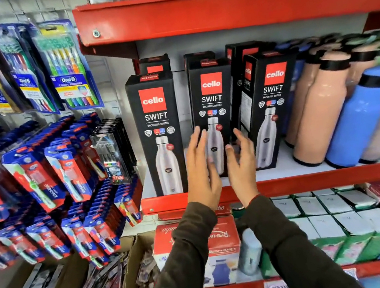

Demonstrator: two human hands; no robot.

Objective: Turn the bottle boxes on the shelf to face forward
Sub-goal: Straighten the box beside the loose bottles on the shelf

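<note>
both hands were open and held nothing. the left hand (200, 166) and the right hand (240, 161) hovered palms inward in front of the middle box (213, 106), fingers spread either side of its lower half; whether a fingertip touched the card could not be told through the blur.

three black bottle boxes stood upright along the front of the red shelf (311, 181). the left box (158, 133) and the middle box showed their printed fronts squarely. the right box (273, 107) sat slightly turned, with its side panel showing too, so it seemed the one that needed squaring. more boxes of the same kind stood behind them, hard to read.

each box was probably stiff card around a steel bottle: fairly heavy for its size, tall and narrow, so likely to tip if pushed high up. the card looked smooth and a bit slippery. the safest hold was judged to be on the two side faces, low to mid height, twisting the box on its base rather than lifting it.

the shelf floor was pale, flat and smooth, so a box should pivot easily. loose bottles (321, 110) stood just beside the right box, leaving little room on that side. toothbrush packs (63, 68) hung on the wall to the left, well apart.
</note>
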